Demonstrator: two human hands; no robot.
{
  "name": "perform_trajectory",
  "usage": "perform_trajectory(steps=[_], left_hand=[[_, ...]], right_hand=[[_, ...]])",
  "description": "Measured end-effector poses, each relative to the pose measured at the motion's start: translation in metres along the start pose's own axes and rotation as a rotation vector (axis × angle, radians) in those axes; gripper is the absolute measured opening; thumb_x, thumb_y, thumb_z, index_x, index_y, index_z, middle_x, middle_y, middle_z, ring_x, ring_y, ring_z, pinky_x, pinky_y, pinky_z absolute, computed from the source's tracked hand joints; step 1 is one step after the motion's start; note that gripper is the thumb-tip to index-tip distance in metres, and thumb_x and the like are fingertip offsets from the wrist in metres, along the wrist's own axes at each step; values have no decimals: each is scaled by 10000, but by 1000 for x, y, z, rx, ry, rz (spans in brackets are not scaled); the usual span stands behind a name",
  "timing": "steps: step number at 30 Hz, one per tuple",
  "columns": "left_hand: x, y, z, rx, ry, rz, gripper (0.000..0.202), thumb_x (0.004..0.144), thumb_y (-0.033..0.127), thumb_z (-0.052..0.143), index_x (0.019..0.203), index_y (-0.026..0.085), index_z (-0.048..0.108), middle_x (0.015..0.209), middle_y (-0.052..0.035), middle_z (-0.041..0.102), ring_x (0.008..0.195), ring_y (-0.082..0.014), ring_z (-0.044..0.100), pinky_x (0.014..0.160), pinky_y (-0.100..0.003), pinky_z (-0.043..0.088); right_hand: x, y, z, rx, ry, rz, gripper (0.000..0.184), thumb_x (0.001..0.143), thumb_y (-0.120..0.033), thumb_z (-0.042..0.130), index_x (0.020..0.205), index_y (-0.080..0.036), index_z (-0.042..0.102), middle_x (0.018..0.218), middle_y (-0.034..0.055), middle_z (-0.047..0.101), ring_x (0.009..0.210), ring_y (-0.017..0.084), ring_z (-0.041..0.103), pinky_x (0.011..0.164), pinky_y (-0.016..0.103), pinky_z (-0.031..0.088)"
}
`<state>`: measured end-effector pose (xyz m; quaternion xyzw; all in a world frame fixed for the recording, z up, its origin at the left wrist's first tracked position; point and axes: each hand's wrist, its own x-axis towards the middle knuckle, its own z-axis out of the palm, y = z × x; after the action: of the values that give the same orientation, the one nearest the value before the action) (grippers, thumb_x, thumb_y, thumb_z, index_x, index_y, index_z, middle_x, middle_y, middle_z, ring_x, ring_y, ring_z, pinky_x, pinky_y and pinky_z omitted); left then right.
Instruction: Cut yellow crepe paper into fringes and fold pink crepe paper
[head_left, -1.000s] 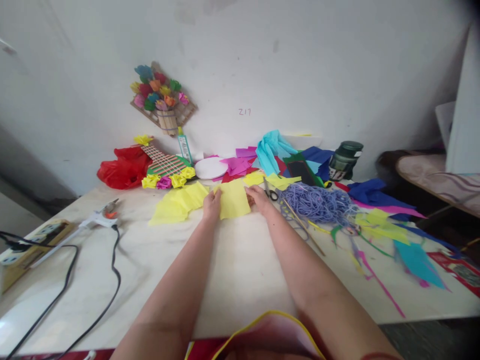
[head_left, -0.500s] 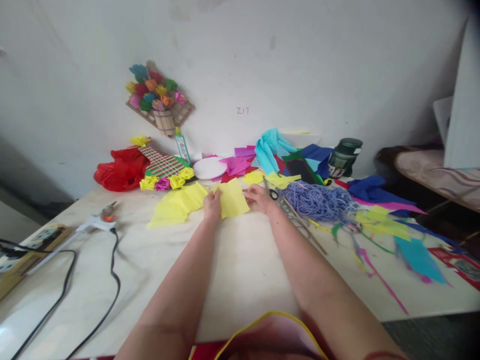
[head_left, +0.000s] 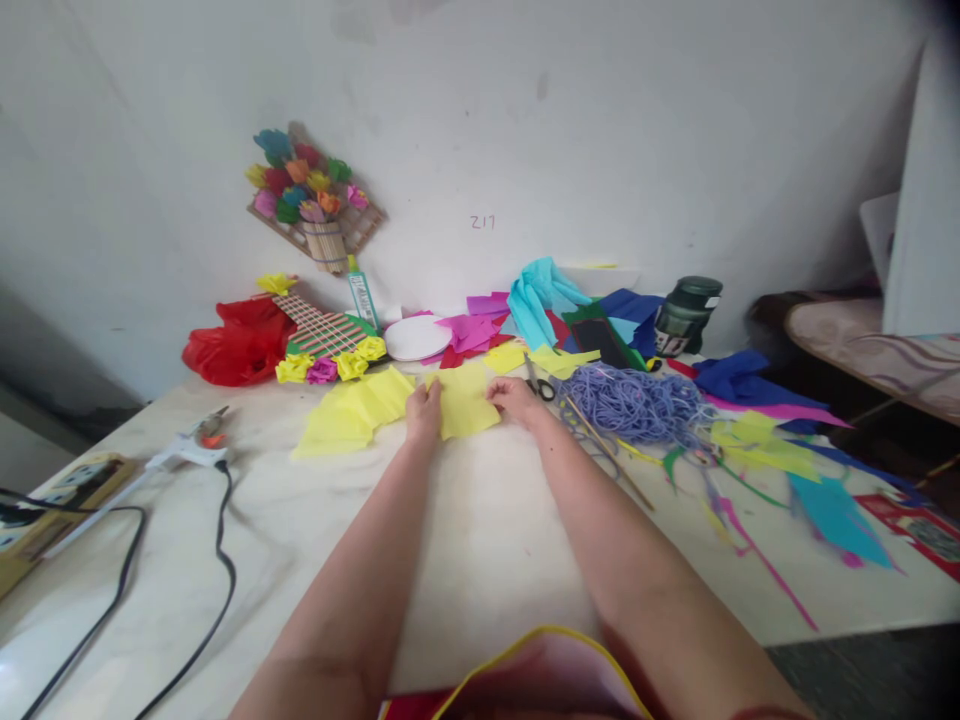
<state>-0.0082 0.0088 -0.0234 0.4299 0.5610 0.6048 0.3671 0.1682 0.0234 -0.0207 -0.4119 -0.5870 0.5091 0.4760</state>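
Note:
A square piece of yellow crepe paper (head_left: 466, 400) stands between my two hands over the table. My left hand (head_left: 424, 410) is closed on its left edge, thumb on top. At the right edge, my right hand (head_left: 514, 398) has its fingertips pinched together on the paper. To the left of my left hand lies a longer, creased yellow crepe strip (head_left: 352, 412); whether it joins the held piece is hidden behind the hand. Black-handled scissors (head_left: 541, 385) lie just beyond my right hand, beside a heap of purple cord (head_left: 637, 402).
A hot glue gun (head_left: 196, 447) and power strip (head_left: 56, 505) with black cables are on the left. Behind stand a stick-and-flower craft (head_left: 319, 330), a white disc (head_left: 417, 338), a glue bottle (head_left: 361, 292) and a dark green jar (head_left: 686, 315). Paper scraps (head_left: 840, 515) lie at right.
My right hand's fingers have curled in closer together at the paper's right edge. My left hand keeps its grip, and the view has shifted slightly.

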Motion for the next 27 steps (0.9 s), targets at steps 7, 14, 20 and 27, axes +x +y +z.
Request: perform_trajectory(steps=[7, 14, 20, 27], left_hand=[[-15, 16, 3, -67, -87, -19, 575, 594, 429, 677, 1064, 144, 509, 648, -39, 632, 533, -147, 584, 545, -262, 459], [-13, 11, 3, -69, -88, 44, 814, 603, 319, 674, 1287, 149, 268, 734, -26, 602, 547, -122, 576, 539, -251, 470], [-20, 11, 6, 101, -96, 383, 695, 615, 350, 669, 1245, 225, 401, 1171, -124, 499, 786, -147, 572, 594, -227, 459], [-24, 12, 13, -112, -291, 207, 803, 578, 275, 682, 1282, 192, 307, 1151, -154, 534, 755, -161, 603, 667, -279, 472]], right_hand=[[-1, -1, 0, 49, -20, 70, 189, 578, -149, 588, 744, -169, 676, 676, 3, 662, 583, 113, 552, 550, 236, 432], [3, 2, 0, -6, 73, 52, 215, 554, -152, 635, 764, -173, 672, 642, -17, 626, 584, 103, 529, 587, 238, 427], [2, -3, 4, -198, 117, -31, 329, 557, -199, 634, 883, -166, 664, 541, -55, 490, 499, 81, 407, 524, 224, 366], [4, -10, 19, -199, 45, -182, 261, 558, -191, 623, 817, -187, 658, 726, -9, 582, 651, 112, 492, 607, 234, 400]])
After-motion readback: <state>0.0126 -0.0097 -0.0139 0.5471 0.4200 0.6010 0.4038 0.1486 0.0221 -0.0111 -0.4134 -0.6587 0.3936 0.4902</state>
